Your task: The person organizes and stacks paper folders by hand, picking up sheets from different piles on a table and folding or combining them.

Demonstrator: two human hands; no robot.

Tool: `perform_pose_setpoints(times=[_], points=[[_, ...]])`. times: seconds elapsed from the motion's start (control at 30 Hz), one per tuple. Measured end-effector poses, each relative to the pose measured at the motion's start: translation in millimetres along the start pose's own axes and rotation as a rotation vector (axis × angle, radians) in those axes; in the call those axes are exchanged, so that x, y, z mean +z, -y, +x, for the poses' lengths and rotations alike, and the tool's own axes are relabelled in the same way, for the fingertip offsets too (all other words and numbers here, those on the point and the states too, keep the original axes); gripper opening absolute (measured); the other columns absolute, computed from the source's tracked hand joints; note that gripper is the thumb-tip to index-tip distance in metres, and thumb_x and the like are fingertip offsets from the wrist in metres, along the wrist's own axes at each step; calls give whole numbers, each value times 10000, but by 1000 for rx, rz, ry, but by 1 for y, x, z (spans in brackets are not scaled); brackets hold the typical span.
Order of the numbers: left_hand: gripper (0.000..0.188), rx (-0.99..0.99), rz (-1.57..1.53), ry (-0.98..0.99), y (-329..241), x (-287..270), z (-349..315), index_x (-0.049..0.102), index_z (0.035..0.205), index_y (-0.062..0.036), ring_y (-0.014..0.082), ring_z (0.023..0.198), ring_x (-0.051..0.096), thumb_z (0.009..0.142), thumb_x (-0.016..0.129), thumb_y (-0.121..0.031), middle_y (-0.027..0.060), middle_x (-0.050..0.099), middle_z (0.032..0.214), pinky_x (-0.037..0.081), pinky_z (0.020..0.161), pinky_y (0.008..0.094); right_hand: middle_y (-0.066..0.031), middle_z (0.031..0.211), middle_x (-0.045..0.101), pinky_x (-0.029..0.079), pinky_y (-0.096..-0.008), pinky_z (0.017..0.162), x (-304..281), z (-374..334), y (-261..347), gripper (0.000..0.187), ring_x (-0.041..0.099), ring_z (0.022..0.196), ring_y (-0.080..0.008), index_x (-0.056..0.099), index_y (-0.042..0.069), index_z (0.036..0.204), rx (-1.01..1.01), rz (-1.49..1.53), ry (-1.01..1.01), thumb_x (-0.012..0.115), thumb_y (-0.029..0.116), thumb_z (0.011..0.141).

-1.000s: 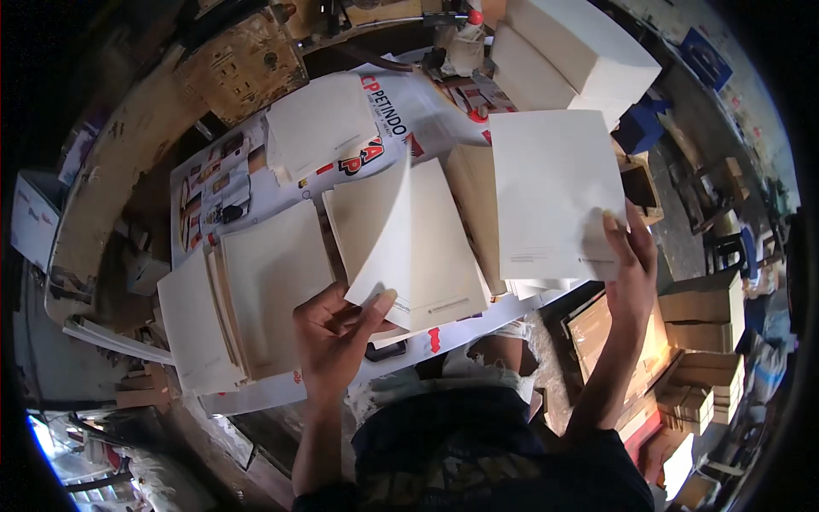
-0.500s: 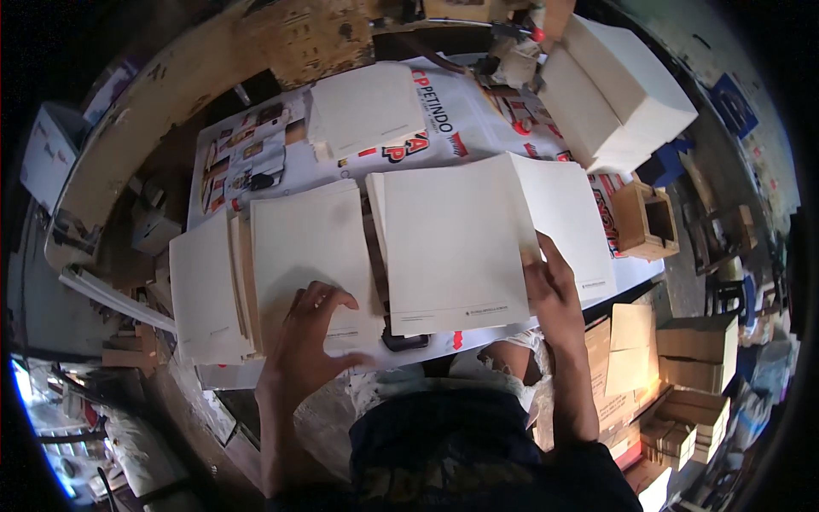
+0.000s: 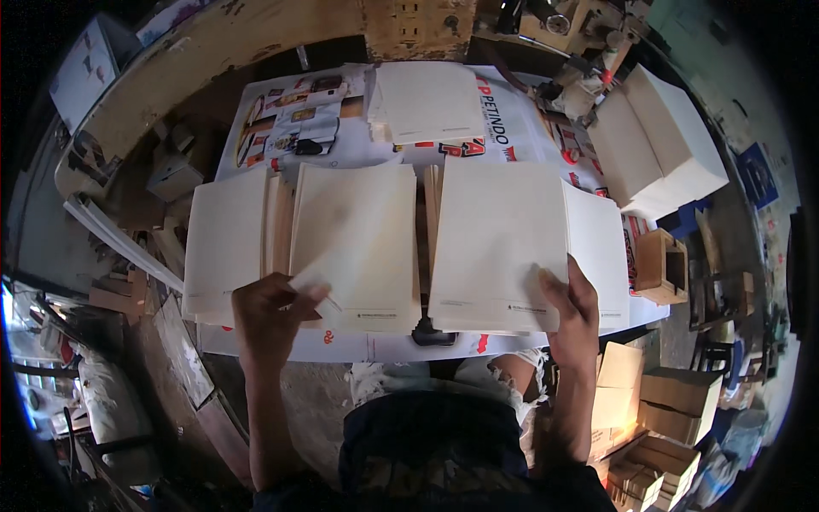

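Note:
Stacks of cream-white paper sheets lie side by side across the table. My left hand (image 3: 269, 314) pinches the lower left corner of the top sheet (image 3: 367, 230) on the inner left stack; that corner is lifted and curls up. The leftmost stack (image 3: 226, 243) lies beside it, with sheet edges showing along its right side. My right hand (image 3: 573, 311) holds the lower right edge of a sheet on the inner right stack (image 3: 499, 230), thumb on top and other fingers partly hidden at the edge. The rightmost stack (image 3: 595, 247) lies partly under that edge.
Another paper stack (image 3: 431, 98) lies farther back on the printed table cover (image 3: 341, 149). A tall white block of paper (image 3: 674, 145) stands at the back right, with a small wooden box (image 3: 661, 264) nearer. Cardboard boxes (image 3: 678, 401) are on the lower right.
My left hand has gone from open above the inner left stack to pinching its sheet corner, which is now lifted. My right thumb now shows on top of its sheet. The view has shifted.

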State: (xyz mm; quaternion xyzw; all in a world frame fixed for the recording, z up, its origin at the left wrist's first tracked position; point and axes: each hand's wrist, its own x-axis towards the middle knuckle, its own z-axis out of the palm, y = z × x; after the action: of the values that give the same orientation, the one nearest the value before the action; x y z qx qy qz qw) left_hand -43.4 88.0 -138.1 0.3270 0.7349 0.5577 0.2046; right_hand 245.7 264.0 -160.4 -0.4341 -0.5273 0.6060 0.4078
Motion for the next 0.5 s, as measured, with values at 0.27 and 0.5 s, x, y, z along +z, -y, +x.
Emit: perform_pose_setpoints(times=[0.27,0.5], points=[[438,250,-554,57,27,-38,8,567,1214,-9,207,1132,554,1013,363,-341,132,606,1153,431,983,347,-121,1271,542,394,-316,1018,95,-21,-24,591,538,1128,-172,305,-2,1451,-129,29,246,512,-31,898],[312,285,798,-101,6,-16,3,618,1170,-30,314,1267,449,954,568,-249,186,499,1342,368,1041,418,-211,1519,244,185,-319,1147,140,-21,-50,685,204,1422,-255,132,-56,1479,-205,78,609,460,-23,879]])
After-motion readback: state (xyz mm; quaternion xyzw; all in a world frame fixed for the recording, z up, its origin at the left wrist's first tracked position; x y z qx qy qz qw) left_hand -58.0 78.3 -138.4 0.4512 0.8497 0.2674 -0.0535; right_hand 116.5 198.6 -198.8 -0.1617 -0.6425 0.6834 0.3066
